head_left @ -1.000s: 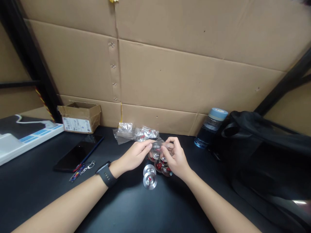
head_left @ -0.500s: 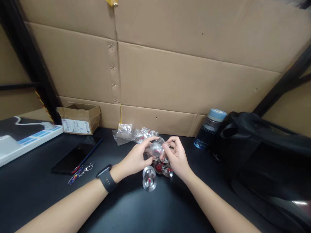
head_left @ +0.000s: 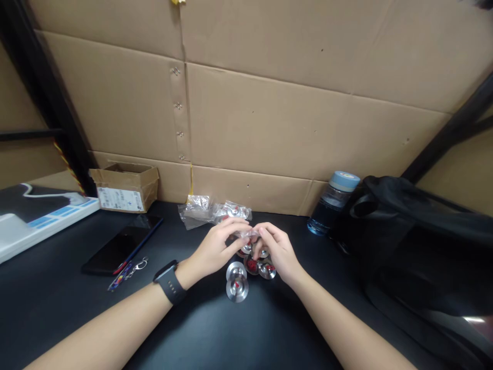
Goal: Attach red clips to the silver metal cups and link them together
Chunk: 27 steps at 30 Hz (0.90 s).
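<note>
Wrapping of clear, crinkled plastic [head_left: 251,233] is pinched between the left hand [head_left: 219,248] and right hand [head_left: 279,253], mid-scene near round silver metal discs with red marks [head_left: 238,293]; far right, a transparent blue-lidded bottle [head_left: 328,208]

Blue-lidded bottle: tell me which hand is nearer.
Right. The right hand is left of the bottle; the left hand is farther left. Neither touches it.

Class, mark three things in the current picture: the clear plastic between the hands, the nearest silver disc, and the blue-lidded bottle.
Clear plastic [head_left: 251,233]: head view, its crumpled middle.
Nearest silver disc [head_left: 237,290]: head view, near its centre.
Blue-lidded bottle [head_left: 331,204]: head view, its side below the lid.
</note>
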{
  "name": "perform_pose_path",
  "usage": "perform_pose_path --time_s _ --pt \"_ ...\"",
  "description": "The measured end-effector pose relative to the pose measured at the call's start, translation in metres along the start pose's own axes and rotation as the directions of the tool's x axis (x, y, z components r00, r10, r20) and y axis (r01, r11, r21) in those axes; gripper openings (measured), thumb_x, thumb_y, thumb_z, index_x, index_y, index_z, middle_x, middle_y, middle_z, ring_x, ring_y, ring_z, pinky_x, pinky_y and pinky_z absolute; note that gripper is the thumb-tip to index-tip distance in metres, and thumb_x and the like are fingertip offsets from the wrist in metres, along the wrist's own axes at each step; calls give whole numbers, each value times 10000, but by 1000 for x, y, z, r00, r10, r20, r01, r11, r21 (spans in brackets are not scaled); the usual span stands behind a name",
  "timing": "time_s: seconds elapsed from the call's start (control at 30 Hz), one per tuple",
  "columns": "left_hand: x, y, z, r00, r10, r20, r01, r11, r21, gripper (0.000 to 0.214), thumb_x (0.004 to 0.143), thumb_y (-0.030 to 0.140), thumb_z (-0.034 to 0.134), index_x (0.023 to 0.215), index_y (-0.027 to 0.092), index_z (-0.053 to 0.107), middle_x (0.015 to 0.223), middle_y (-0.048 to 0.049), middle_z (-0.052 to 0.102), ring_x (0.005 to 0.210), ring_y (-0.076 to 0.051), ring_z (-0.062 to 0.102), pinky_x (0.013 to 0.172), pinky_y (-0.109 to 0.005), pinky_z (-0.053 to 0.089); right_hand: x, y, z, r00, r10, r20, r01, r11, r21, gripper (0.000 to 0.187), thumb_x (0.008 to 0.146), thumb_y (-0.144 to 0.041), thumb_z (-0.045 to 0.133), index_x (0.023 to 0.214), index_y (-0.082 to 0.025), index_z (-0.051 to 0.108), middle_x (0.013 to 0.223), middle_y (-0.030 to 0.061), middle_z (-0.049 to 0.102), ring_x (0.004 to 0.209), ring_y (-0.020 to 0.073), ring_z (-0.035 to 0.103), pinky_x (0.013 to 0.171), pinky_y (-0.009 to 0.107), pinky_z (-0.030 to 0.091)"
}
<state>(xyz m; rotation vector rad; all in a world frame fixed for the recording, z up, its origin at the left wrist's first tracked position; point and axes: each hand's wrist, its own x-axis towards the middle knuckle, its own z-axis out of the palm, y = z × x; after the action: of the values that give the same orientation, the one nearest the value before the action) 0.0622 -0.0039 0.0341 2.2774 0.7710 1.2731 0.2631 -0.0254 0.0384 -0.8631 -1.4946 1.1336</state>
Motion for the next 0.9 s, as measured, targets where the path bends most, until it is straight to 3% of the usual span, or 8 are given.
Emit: perform_pose_path --time_s 0.1,0.2,0.33,0.4,0.5,0.57,0.73,0.9 --pt "0 2 0 998 -68 -10 67 998 -11 209 1000 317 587 1136 230 720 1145 -58 735 1068 -215 677 978 -354 515 -2 0 0 999 -36 8 36 998 -43 277 960 -461 623 991 -185 628 747 -16 632 492 97 608 501 224 459" --pt "-1 4 0 988 -151 -29 150 988 -40 283 981 345 615 1243 246 653 1137 -52 734 1025 -214 696 932 -347 539 -3 1 1 999 -28 -26 26 996 -89 275 921 -443 683 982 -182 625 680 -25 616 471 99 577 463 212 441" --pt "-2 2 4 966 -253 -42 237 943 -233 479 906 329 703 1339 254 511 1199 -70 658 907 -193 713 772 -307 593 -1 2 1 998 -18 -63 12 996 -89 287 917 -456 681 968 -179 628 659 -20 621 460 98 553 436 205 430" --pt "-2 0 6 951 -302 -62 266 907 -325 503 863 309 746 1296 247 497 1179 -62 625 830 -167 710 710 -286 596 0 2 0 997 -8 -71 1 996 -93 290 917 -461 678 969 -180 627 653 -22 619 456 95 544 429 200 422" --pt "-1 -2 7 924 -344 -164 255 878 -405 432 821 284 792 1150 230 518 1061 -21 625 826 -156 708 751 -281 586 0 3 -1 999 9 -45 -14 993 -114 285 928 -462 659 970 -183 626 656 -25 613 449 88 529 431 197 417" --pt "0 -3 6 924 -341 -174 239 868 -435 358 814 269 800 1053 210 540 992 -13 648 848 -162 708 789 -287 575 -1 4 0 1000 18 -1 -18 987 -163 267 929 -449 657 973 -188 628 682 -18 625 466 90 535 445 199 429" --pt "2 -3 3 966 -258 -28 228 896 -381 233 799 180 786 993 175 657 935 -34 717 839 -162 683 799 -286 547 -5 8 0 998 25 62 -6 956 -294 217 930 -374 654 1055 -208 590 680 -18 652 495 108 564 468 200 443" --pt "2 4 -1 984 -148 97 169 946 -275 242 855 144 706 1090 201 727 1096 -58 749 978 -195 695 900 -322 535 -8 4 1 994 -16 109 45 962 -268 520 932 -298 626 1397 -262 394 823 -6 719 521 119 619 502 216 491"
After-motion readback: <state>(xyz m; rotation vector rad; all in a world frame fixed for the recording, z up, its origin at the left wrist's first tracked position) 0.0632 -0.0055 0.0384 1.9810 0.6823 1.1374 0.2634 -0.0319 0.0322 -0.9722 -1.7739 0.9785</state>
